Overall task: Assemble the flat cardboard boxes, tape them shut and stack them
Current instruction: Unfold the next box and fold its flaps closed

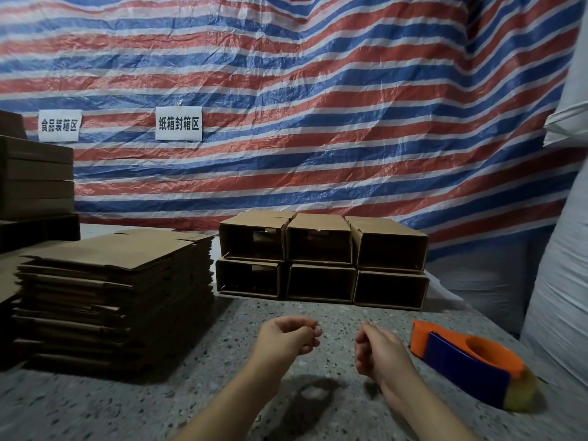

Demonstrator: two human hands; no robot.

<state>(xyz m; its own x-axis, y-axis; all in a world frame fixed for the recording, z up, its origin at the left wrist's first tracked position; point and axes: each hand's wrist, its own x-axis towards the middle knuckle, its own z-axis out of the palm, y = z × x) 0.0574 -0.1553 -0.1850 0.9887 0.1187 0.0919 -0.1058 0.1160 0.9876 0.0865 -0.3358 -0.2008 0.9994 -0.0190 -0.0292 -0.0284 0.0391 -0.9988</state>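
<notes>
Both hands, left (288, 337) and right (377, 353), hover empty and loosely curled over the speckled desk (159, 405) at lower centre, gripping nothing. Flat cardboard boxes (117, 294) lie piled at left; six assembled boxes (321, 259), in two rows of three, stand at centre, open ends facing the camera. An orange-and-blue tape dispenser (467, 361) rests at lower right. Judged stage: between boxes; next, take the top flat and fold it open.

A striped red, white and blue tarp (318, 90) hangs as the back wall, bearing two white paper signs (178, 123). A speckled grey stone table (159, 405) lies below in dim light.
</notes>
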